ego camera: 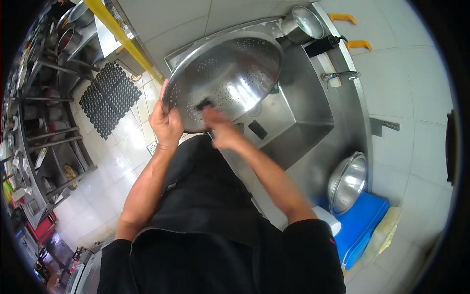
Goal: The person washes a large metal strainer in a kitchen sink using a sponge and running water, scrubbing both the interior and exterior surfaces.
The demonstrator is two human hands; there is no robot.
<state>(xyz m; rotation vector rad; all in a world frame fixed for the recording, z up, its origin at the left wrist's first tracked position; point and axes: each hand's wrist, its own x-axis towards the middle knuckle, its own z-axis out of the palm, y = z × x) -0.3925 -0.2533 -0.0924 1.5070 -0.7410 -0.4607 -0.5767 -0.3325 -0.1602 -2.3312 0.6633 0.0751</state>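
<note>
A large stainless-steel colander (262,55) is tilted over the near left side of the steel sink (315,99), its perforated inside facing me. My left hand (166,123) grips its rim at the left, thumb on the inner side. Inside the bowl, my right hand (219,123) is blurred and has a small dark pad (204,103) at its fingertips, against the perforated wall. That pad looks like a scouring pad, though the blur hides its detail. Another dark rectangular pad (258,129) lies in the sink below the colander.
A tap (339,76), a black bottle (319,46) and a steel pot (303,24) line the sink's far side. Steel bowls (349,183) stand at right beside a blue plastic box (361,220). Leftward are a yellow post (117,33), a black floor mat (110,97) and loaded metal shelving (55,136).
</note>
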